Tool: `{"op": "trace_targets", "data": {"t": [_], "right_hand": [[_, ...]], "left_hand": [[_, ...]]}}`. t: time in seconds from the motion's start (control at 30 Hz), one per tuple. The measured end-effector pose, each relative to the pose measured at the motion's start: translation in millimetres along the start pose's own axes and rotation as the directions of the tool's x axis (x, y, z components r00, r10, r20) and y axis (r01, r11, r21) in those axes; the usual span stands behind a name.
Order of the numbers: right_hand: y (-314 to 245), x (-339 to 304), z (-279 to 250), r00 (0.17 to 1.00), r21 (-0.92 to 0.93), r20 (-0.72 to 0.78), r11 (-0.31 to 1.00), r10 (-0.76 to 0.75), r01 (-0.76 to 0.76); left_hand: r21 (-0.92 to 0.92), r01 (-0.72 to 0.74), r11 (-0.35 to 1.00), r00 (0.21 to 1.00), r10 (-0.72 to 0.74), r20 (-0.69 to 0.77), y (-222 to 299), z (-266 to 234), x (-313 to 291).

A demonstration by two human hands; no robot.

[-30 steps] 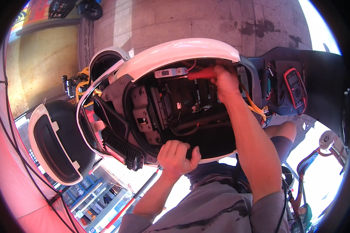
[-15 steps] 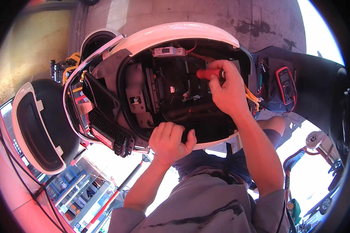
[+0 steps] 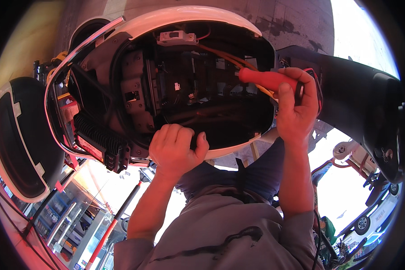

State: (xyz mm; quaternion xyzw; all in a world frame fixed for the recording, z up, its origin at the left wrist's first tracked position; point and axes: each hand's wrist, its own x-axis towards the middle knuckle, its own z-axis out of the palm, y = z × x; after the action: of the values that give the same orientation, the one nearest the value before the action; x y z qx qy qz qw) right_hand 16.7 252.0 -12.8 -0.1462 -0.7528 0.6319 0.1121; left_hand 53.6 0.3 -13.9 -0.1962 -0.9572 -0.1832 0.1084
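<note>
A white scooter (image 3: 191,13) lies before me with its dark under-seat compartment (image 3: 198,123) uncovered. My left hand (image 3: 175,147) is curled over the near rim, thumb apart from the fingers. Held in my right hand (image 3: 297,108), above the compartment's right end, is a red-handled tool (image 3: 266,80) with a black band; its exact kind is unclear. The handle points left, and my fingers close round its right end. A white circuit breaker (image 3: 176,38) sits at the far inner wall. Orange cables (image 3: 225,56) run from near it, passing beneath the tool.
At right lies the raised black seat (image 3: 346,90); a red-edged multimeter (image 3: 320,92) shows partly behind my right hand. A black finned box (image 3: 96,140) sits left of the compartment, with a black-and-white top box (image 3: 27,139) farther left. A red pole (image 3: 114,225) slants below.
My right hand has drawn the red-handled tool up and rightward, out of the compartment's middle. My left hand stays at the near rim. The whole view has shifted.
</note>
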Motion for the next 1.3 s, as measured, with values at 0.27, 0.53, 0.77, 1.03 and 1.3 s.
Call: {"op": "trace_targets", "data": {"t": [0.27,0.53,0.77,1.03,1.3], "right_hand": [[18,7,-22,0.974,0.291,-0.113,0.944,0.198,-0.158],[20,12,4,0.959,0.16,0.2,0.959,0.201,-0.235],[24,8,50,0.817,-0.108,0.518,0.966,0.255,-0.233],[41,3,58,0.637,-0.148,0.585,0.838,0.502,-0.525],[52,7,51,0.385,-0.322,0.796,0.865,0.467,-0.384]], "left_hand": [[0.019,-0.037,0.999,0.999,0.036,0.04,1,0,1],[0.026,-0.084,0.996,0.996,0.085,-0.037,-4,4,-8],[0.031,-0.165,0.986,0.986,0.165,-0.017,-5,0,-10],[-0.104,-0.128,0.986,0.991,0.132,0.031,-9,-5,-11],[-0.137,-0.094,0.986,0.989,0.108,0.099,-5,-7,-8]]}}
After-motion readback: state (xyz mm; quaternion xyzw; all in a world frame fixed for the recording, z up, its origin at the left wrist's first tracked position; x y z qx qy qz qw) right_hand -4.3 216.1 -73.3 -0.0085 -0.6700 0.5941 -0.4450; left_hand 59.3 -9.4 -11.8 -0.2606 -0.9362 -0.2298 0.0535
